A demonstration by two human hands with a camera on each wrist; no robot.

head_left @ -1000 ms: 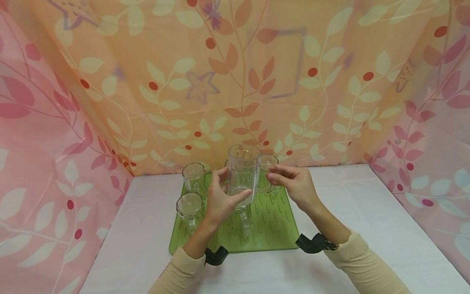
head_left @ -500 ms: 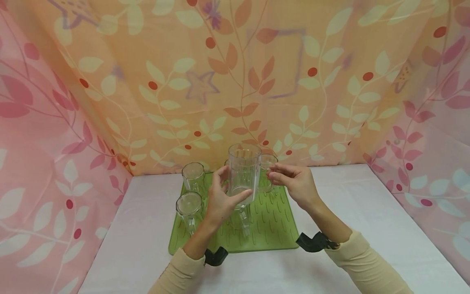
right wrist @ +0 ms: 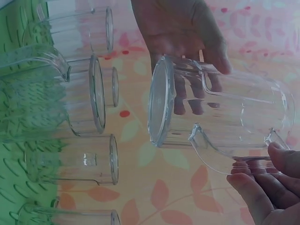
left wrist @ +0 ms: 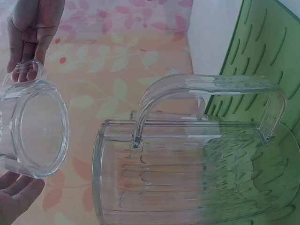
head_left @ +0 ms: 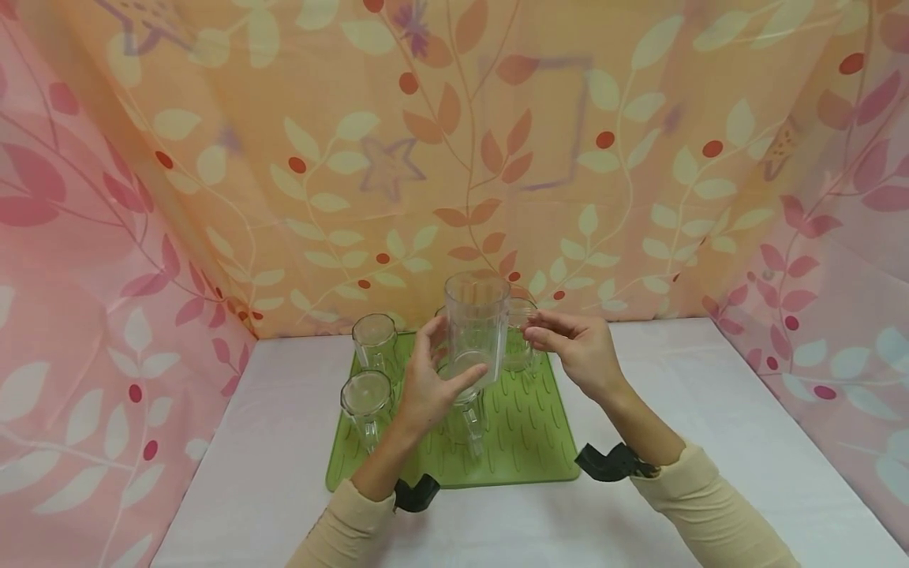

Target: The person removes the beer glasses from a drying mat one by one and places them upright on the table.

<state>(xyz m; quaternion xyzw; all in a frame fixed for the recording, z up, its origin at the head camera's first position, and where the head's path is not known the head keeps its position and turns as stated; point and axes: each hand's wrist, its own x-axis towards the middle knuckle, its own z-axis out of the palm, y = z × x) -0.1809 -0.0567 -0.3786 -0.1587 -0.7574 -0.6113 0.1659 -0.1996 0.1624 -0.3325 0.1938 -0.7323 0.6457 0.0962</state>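
A clear glass mug (head_left: pixel 477 319) is held upright in the air above the green mat (head_left: pixel 525 442). My left hand (head_left: pixel 435 383) holds its body from the left, thumb in front and fingers behind, as the right wrist view also shows. On the other side, my right hand (head_left: pixel 578 351) grips the mug's handle (right wrist: pixel 225 161) between thumb and fingers. Just below the held mug, another glass mug (left wrist: pixel 197 168) stands upside down on the mat, its handle toward me.
More upturned glass mugs stand on the mat: one at front left (head_left: pixel 366 398), one at back left (head_left: pixel 374 339), one at back right (head_left: pixel 524 359). A patterned curtain (head_left: pixel 319 205) hangs behind the white tabletop (head_left: pixel 653 379).
The held mug has risen slightly and shifted a little to the right, with my right hand moving along. Both hands keep their hold; the mugs on the mat have not moved.
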